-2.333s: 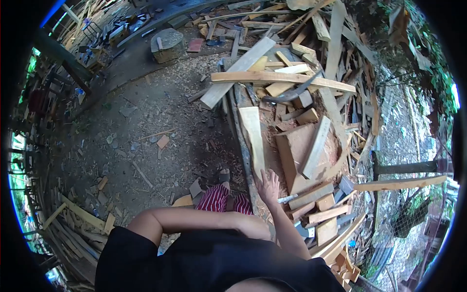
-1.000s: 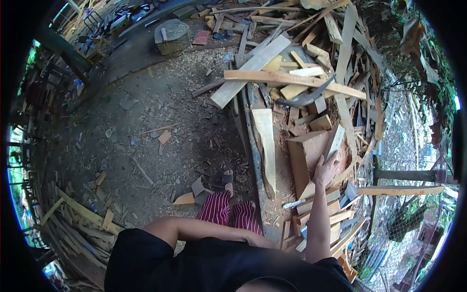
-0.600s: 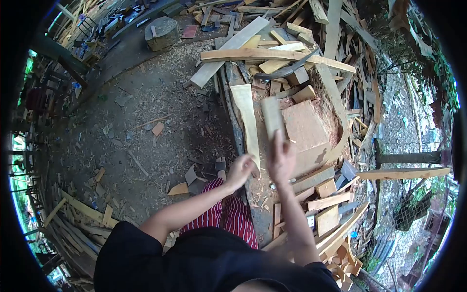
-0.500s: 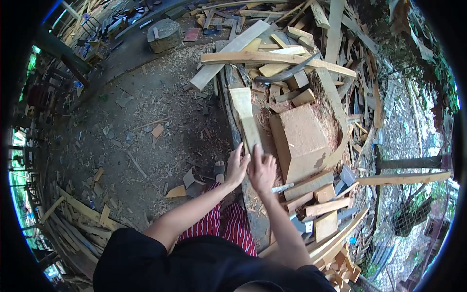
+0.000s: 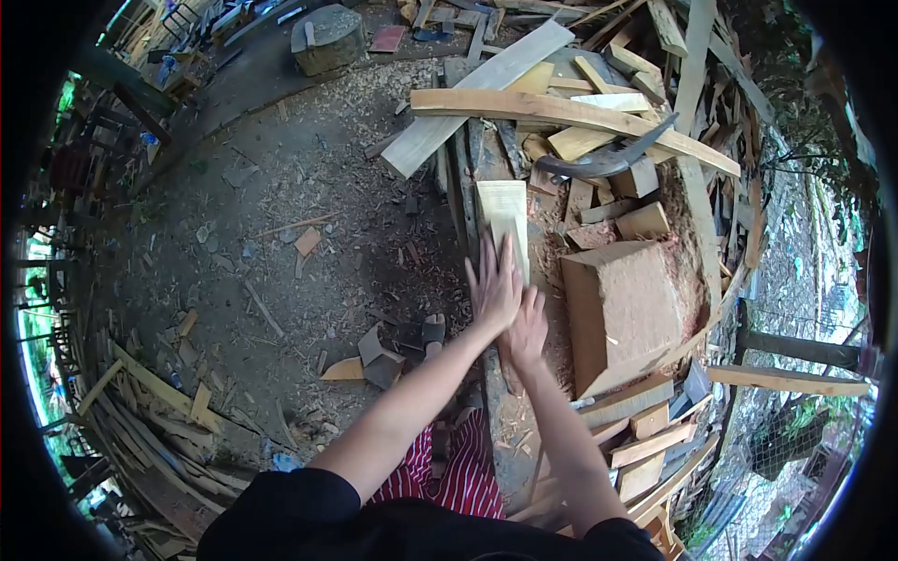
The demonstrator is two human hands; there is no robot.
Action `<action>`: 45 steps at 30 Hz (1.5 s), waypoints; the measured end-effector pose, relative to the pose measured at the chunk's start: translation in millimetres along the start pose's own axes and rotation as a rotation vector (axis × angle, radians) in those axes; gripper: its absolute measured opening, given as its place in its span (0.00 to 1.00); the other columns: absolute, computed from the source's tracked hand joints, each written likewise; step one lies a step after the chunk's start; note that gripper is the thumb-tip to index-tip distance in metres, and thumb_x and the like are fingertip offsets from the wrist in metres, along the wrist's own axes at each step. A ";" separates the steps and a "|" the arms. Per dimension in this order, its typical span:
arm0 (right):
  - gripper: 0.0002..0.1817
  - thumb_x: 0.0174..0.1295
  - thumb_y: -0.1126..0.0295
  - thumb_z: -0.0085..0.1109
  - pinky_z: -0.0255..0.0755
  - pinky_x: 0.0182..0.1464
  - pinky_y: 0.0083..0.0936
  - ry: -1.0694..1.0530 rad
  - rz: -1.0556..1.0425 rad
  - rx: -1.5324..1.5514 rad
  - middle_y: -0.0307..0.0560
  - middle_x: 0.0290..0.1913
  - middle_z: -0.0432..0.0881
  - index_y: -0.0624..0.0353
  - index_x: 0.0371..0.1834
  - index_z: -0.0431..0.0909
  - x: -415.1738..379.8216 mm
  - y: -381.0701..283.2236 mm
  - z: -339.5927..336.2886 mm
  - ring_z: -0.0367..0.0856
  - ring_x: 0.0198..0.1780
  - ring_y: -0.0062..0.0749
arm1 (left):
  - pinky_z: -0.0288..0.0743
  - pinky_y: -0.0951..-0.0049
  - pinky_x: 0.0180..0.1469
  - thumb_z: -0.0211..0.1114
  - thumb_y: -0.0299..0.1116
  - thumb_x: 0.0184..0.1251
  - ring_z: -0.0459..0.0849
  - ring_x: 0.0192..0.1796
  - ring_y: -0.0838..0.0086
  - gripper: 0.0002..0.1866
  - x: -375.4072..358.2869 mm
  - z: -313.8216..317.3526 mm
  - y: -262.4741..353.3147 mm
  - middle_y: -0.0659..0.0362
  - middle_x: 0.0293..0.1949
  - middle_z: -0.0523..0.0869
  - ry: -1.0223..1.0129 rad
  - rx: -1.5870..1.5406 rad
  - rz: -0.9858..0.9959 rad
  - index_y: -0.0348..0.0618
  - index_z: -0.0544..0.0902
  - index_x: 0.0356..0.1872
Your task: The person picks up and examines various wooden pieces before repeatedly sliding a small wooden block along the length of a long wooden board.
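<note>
A pale, tapered piece of wood (image 5: 503,208) lies lengthwise on the worn wooden bench (image 5: 513,458), its wide end pointing away from me. My left hand (image 5: 496,288) rests on its near part with the fingers stretched forward and apart. Just right of it and slightly nearer, my right hand (image 5: 528,329) touches the near end, its fingers bent and partly hidden by my left hand. Whether the right fingers grip the wood is not visible. To the right of both hands stands a big squared wood block (image 5: 631,304).
A long curved plank (image 5: 580,114) and a grey board (image 5: 477,98) cross beyond the bench, with a dark curved piece (image 5: 613,161) beside them. Offcuts (image 5: 655,444) are piled at the right. A stump (image 5: 327,42) stands far back on the littered ground.
The view has shifted. The pale wood now lies straighter. My left hand has moved from beside it onto it, and my right hand has come back toward its near end.
</note>
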State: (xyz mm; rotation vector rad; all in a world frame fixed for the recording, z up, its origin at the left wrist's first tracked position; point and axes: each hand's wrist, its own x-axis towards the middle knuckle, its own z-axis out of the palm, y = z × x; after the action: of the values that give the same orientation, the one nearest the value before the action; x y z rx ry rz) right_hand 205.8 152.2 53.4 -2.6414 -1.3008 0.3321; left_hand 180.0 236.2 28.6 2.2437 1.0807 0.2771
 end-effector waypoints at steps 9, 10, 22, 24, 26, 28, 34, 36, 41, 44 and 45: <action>0.31 0.60 0.64 0.56 0.77 0.49 0.36 0.256 -0.073 0.045 0.56 0.51 0.70 0.59 0.68 0.65 146.1 -11.9 6.2 0.71 0.52 0.51 | 0.32 0.33 0.74 0.46 0.43 0.75 0.39 0.81 0.53 0.35 156.3 -12.3 -12.0 0.44 0.79 0.43 0.036 0.013 -0.001 0.56 0.46 0.80; 0.33 0.60 0.63 0.56 0.75 0.48 0.38 0.230 -0.112 0.021 0.58 0.51 0.69 0.60 0.70 0.62 151.0 -6.3 16.5 0.70 0.51 0.52 | 0.32 0.33 0.74 0.46 0.43 0.74 0.38 0.81 0.53 0.35 155.4 -11.7 -10.6 0.45 0.79 0.42 0.045 0.010 0.002 0.56 0.47 0.80; 0.35 0.57 0.62 0.56 0.80 0.41 0.41 -0.033 0.056 0.106 0.58 0.50 0.69 0.56 0.71 0.61 -69.7 17.8 3.6 0.71 0.52 0.55 | 0.29 0.37 0.76 0.43 0.41 0.76 0.39 0.81 0.49 0.35 -65.2 11.1 5.8 0.41 0.79 0.39 -0.060 -0.053 0.126 0.38 0.44 0.78; 0.36 0.57 0.62 0.56 0.80 0.40 0.42 -0.112 0.062 0.070 0.57 0.50 0.69 0.57 0.71 0.61 -98.5 20.7 -1.5 0.71 0.51 0.55 | 0.27 0.36 0.75 0.44 0.40 0.74 0.39 0.80 0.46 0.36 -97.5 10.4 12.9 0.38 0.78 0.38 -0.137 -0.098 0.111 0.37 0.44 0.78; 0.35 0.58 0.61 0.56 0.80 0.40 0.42 -0.150 0.078 0.080 0.57 0.50 0.69 0.57 0.71 0.61 -93.4 21.4 0.5 0.71 0.51 0.54 | 0.29 0.35 0.75 0.47 0.39 0.72 0.41 0.80 0.46 0.37 -99.1 11.9 11.2 0.38 0.78 0.40 -0.133 -0.118 0.113 0.36 0.47 0.78; 0.35 0.58 0.61 0.56 0.80 0.40 0.41 -0.188 0.097 0.082 0.57 0.50 0.68 0.56 0.71 0.61 -74.9 20.0 -5.1 0.71 0.50 0.54 | 0.29 0.35 0.75 0.47 0.39 0.71 0.41 0.80 0.47 0.37 -69.4 8.9 11.9 0.38 0.78 0.40 -0.111 -0.121 0.118 0.36 0.47 0.78; 0.31 0.59 0.59 0.55 0.78 0.40 0.43 0.103 -0.076 0.144 0.58 0.49 0.69 0.55 0.67 0.67 72.7 22.5 0.5 0.71 0.49 0.55 | 0.26 0.34 0.74 0.45 0.40 0.73 0.41 0.81 0.49 0.36 77.7 11.0 -0.4 0.40 0.79 0.42 0.106 -0.022 0.150 0.36 0.49 0.78; 0.29 0.60 0.59 0.54 0.78 0.40 0.43 0.241 -0.150 0.127 0.57 0.48 0.70 0.56 0.65 0.69 116.6 21.0 1.3 0.72 0.48 0.54 | 0.28 0.32 0.74 0.44 0.43 0.75 0.40 0.81 0.53 0.35 123.5 9.4 -2.9 0.44 0.79 0.42 0.128 -0.028 0.109 0.44 0.48 0.79; 0.24 0.63 0.61 0.51 0.78 0.40 0.42 0.260 -0.075 0.107 0.55 0.47 0.72 0.55 0.61 0.71 158.2 17.1 2.0 0.74 0.47 0.52 | 0.27 0.33 0.74 0.45 0.42 0.74 0.40 0.81 0.55 0.34 168.4 -9.0 10.0 0.45 0.79 0.44 0.079 0.102 0.050 0.42 0.52 0.78; 0.21 0.60 0.63 0.54 0.78 0.39 0.42 0.358 -0.093 0.200 0.58 0.48 0.71 0.57 0.57 0.73 122.9 16.4 7.3 0.73 0.49 0.54 | 0.26 0.33 0.74 0.45 0.42 0.74 0.40 0.81 0.55 0.34 131.8 -0.4 0.7 0.46 0.79 0.44 0.092 0.119 0.093 0.42 0.51 0.78; 0.22 0.58 0.64 0.56 0.78 0.38 0.44 0.266 -0.078 0.139 0.59 0.50 0.71 0.56 0.57 0.73 98.0 21.7 16.3 0.73 0.49 0.55 | 0.25 0.34 0.74 0.44 0.41 0.75 0.39 0.81 0.56 0.34 106.8 5.9 -1.7 0.46 0.80 0.43 0.096 0.123 0.109 0.41 0.50 0.78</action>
State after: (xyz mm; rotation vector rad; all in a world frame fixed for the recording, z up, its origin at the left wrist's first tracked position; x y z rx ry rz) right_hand 275.7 218.2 20.4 -2.4132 -1.2417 0.0538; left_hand 250.1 315.8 14.7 2.4248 1.0513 0.3767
